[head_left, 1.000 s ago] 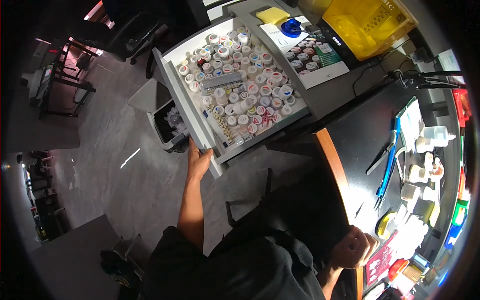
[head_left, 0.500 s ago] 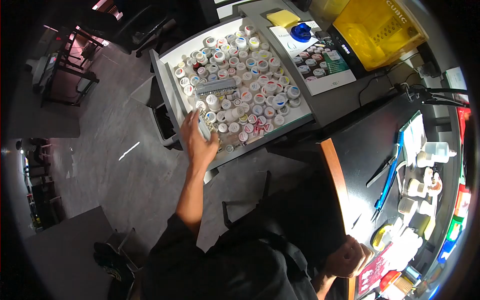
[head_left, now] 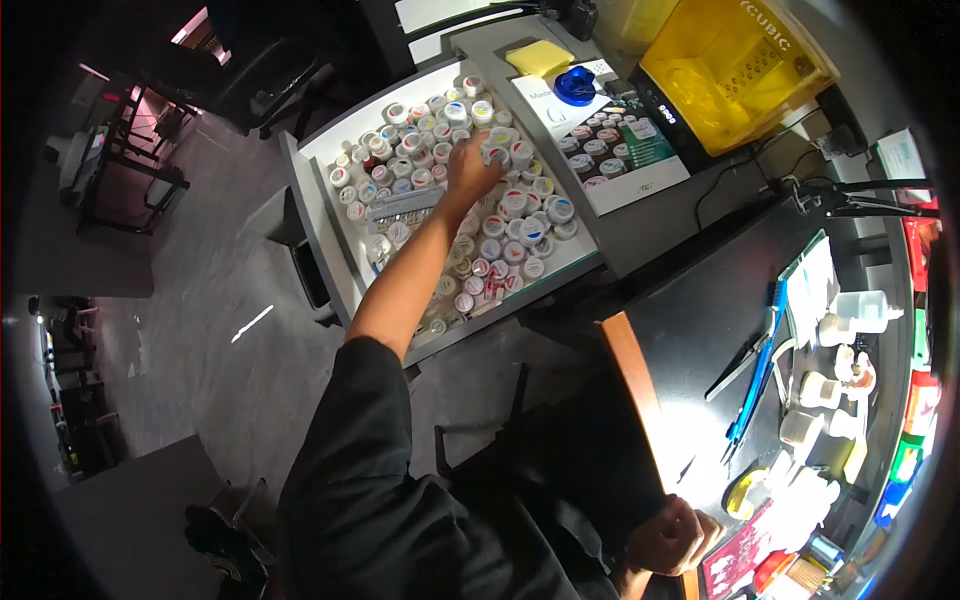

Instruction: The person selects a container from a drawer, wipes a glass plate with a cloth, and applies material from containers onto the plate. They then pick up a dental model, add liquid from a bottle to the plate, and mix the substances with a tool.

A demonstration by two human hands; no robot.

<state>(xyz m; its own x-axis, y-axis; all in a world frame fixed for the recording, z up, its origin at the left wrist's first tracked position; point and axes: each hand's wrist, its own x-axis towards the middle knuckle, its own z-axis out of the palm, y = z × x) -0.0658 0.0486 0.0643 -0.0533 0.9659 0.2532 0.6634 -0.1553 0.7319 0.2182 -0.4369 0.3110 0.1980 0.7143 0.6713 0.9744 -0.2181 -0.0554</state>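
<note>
My left hand (head_left: 472, 172) reaches across the pulled-out drawer (head_left: 335, 250) to its far right part. Its fingers are closed around a small white jar (head_left: 496, 156), partly covered by the hand. Many similar white jars (head_left: 515, 203) with coloured labels crowd the drawer around it. Under the left forearm lies a long grey, ridged piece (head_left: 400, 206). Some small pink-red items (head_left: 495, 288) sit near the drawer's front right corner. My right hand (head_left: 668, 538) is curled into a fist at the desk edge; whatever it may hold is hidden.
A booklet (head_left: 640, 180) with a blue round object (head_left: 575, 86) and a yellow sponge-like block (head_left: 540, 58) lies beside the drawer, near a yellow transparent box (head_left: 730, 80). The black desk (head_left: 700, 300) with a wooden edge (head_left: 636, 385) holds blue-handled tools (head_left: 762, 370) and several small containers (head_left: 820, 390).
My left hand has moved from the drawer's near left side to the jars at the far right and closed on one. The view has shifted slightly; my right hand stays at the desk edge.
</note>
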